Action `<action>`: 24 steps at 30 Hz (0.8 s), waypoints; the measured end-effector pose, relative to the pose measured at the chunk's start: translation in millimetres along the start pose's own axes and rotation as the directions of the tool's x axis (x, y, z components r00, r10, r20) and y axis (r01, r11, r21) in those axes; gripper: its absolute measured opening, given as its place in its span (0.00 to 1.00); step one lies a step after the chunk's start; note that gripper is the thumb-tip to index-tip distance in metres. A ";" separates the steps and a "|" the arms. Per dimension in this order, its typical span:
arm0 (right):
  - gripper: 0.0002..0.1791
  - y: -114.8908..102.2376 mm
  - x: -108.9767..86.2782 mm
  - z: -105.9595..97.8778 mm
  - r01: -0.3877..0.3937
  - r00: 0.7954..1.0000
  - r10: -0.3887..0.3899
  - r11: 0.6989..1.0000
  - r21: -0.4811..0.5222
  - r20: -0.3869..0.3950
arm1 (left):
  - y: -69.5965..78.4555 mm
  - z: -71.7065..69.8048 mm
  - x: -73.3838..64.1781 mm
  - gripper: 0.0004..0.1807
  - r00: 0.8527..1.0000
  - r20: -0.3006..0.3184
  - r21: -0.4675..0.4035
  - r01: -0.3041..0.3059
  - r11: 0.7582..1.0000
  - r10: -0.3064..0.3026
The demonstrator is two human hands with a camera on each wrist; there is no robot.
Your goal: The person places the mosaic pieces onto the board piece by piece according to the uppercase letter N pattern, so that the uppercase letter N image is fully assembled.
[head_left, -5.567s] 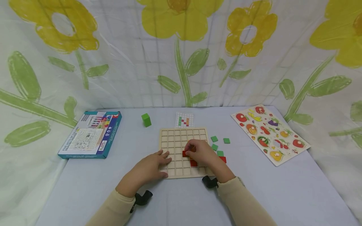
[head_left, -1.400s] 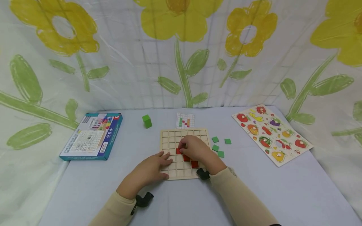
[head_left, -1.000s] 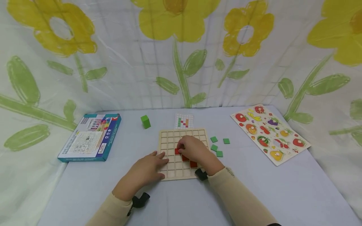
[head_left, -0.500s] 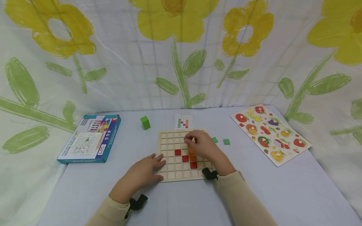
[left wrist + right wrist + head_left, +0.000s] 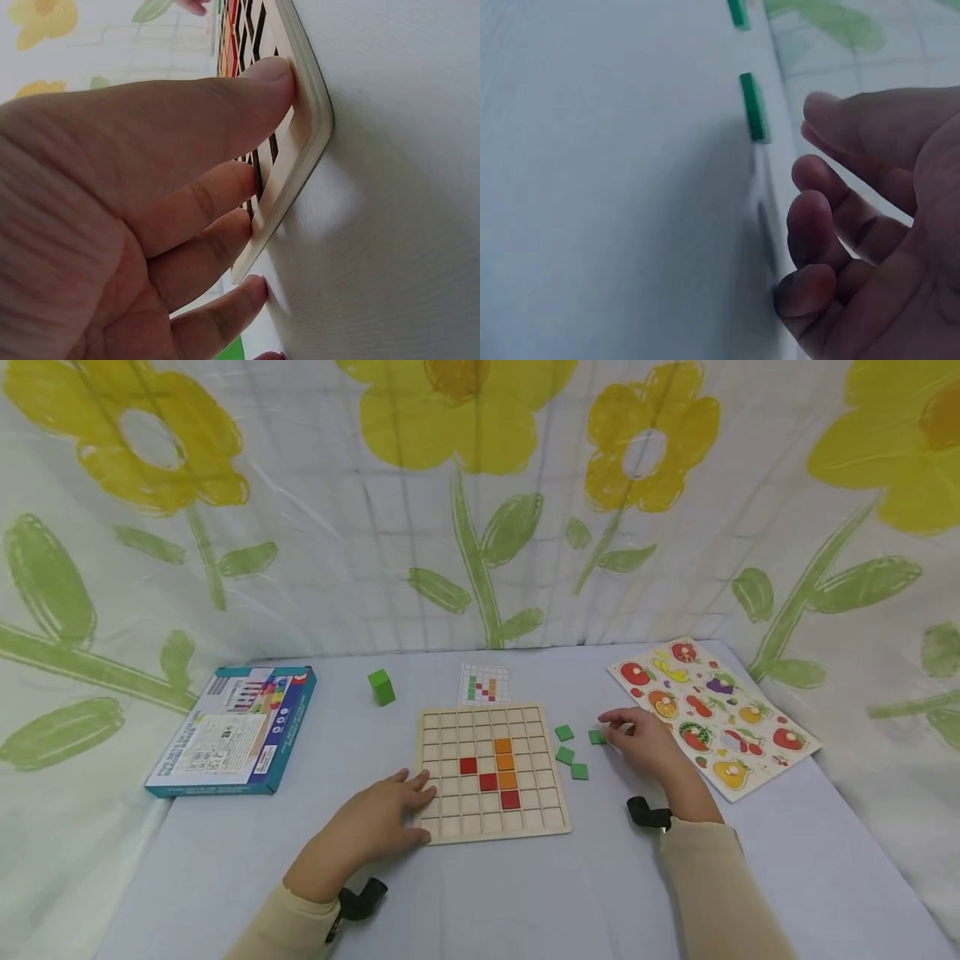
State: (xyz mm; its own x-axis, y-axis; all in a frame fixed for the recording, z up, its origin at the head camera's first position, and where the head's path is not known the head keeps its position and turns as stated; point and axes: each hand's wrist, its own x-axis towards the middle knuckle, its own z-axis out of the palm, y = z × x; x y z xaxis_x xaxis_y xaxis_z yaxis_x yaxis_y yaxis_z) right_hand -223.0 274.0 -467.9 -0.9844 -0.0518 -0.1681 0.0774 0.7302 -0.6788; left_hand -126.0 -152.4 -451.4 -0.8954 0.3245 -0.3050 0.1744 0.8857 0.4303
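You are resting your left hand point(image 5: 386, 814) on the left edge of the wooden board point(image 5: 532, 817), at the centre of the head view; its fingers are lying spread, and in the left wrist view the thumb is pressing on the rim. Your right hand point(image 5: 643, 745) is hovering right of centre, near a green tile point(image 5: 596, 737); its fingers are bending loosely, and the right wrist view is showing a gap before the tile. Three other green tiles point(image 5: 565, 756) are lying nearer to the board. On the board, three orange tiles point(image 5: 506, 762) are forming a column; three red tiles point(image 5: 488, 782) are making a diagonal that is ending under it. Above, a card point(image 5: 484, 685) is showing coloured squares. At left, a box point(image 5: 243, 696) is carrying a white label point(image 5: 225, 742); its print is too small for reading surely.
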 end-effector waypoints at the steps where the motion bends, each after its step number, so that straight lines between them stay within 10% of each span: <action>1: 0.18 3.7 0.3 2.0 0.005 1.000 -0.005 1.000 -0.012 -0.001 | -0.2 0.0 -0.2 0.37 1.000 -0.001 -0.001 0.000 1.000 0.000; 24: 0.08 -7.6 -0.1 17.0 0.034 0.998 -0.034 0.999 0.010 -0.045 | 4.2 -1.4 -1.2 0.37 1.000 0.011 -0.007 0.024 1.000 -0.024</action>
State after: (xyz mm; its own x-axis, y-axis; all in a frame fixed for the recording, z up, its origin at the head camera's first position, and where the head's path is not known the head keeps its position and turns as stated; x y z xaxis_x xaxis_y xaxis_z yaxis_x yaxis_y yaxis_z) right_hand -220.8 256.8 -474.9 -0.9926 -0.0458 -0.1126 0.0452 0.7213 -0.6911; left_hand -124.7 -149.6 -448.0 -0.8947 0.3070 -0.3245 0.1503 0.8909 0.4287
